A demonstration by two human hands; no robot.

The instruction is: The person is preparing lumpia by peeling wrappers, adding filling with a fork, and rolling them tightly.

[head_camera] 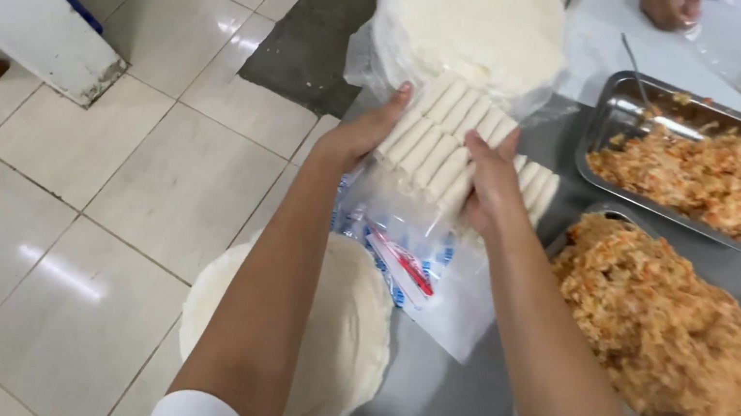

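White rolled wrappers (444, 141) sit gripped between your left hand (364, 134) and right hand (490, 182), above a clear plastic bag (438, 277) on the steel desk (449, 406), beside a tray of orange filling (665, 330).

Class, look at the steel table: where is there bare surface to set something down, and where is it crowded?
Bare steel table lies between the near wrapper stack and filling tray. Crowded: around both hands holding rolls over the plastic bag.

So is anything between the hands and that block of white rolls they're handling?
Nothing visible. The left hand and right hand already grip the block of white rolls from either side, above the clear plastic bag.
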